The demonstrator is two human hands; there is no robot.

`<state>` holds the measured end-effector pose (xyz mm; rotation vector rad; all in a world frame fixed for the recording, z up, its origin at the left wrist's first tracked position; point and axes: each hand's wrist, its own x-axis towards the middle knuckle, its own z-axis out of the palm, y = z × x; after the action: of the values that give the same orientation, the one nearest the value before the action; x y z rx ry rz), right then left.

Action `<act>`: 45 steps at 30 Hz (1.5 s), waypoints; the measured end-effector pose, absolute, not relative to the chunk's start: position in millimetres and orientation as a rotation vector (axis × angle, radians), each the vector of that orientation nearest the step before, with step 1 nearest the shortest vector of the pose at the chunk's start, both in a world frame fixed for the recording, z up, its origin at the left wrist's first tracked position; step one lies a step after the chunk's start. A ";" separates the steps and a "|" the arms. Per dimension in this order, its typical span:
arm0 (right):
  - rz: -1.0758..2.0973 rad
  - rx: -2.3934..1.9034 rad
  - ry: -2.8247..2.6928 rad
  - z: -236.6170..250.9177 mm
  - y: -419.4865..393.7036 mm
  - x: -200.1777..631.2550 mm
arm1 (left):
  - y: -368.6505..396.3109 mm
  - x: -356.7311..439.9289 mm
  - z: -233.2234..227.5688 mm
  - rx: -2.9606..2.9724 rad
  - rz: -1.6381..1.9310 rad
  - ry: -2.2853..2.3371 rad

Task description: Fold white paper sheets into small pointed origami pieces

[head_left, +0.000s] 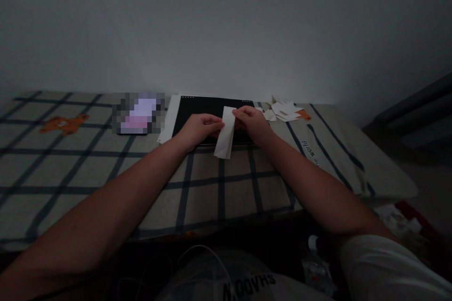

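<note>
A folded strip of white paper [225, 138] is held up between my two hands, its long side running toward me. My left hand [199, 129] pinches its left edge between thumb and fingers. At the upper right edge, my right hand [252, 122] grips the paper near its top; some of those fingers are hidden behind it. Below the hands lies a flat black board [201, 106], with white sheets [168, 120] showing from under its left side. Several folded white paper pieces [282, 109] are heaped just right of my right hand.
A checked cloth [148, 178] with bear prints covers the table against a grey wall. A phone with a lit, blurred screen [141, 113] lies to the left. Below the table's right edge are a clear bottle [318, 268] and a white cable [205, 247].
</note>
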<state>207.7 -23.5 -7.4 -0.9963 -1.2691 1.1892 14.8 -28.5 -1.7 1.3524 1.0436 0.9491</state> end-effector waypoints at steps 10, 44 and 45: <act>1.198 -1.029 -1.263 -1.8 -26.8 205.6 | -28.2 13.8 -3.9 1.384 0.966 1.005; 1.313 -1.031 -1.352 -9.1 -24.6 207.5 | -30.0 12.4 -1.4 1.431 1.007 0.992; 1.312 -1.028 -1.349 -8.9 -24.8 207.4 | -29.8 12.4 -1.7 1.426 1.009 0.986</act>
<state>207.4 -24.8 -8.9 -1.0282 -1.3491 1.3122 12.4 -29.8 -1.7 1.4257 0.9859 1.0087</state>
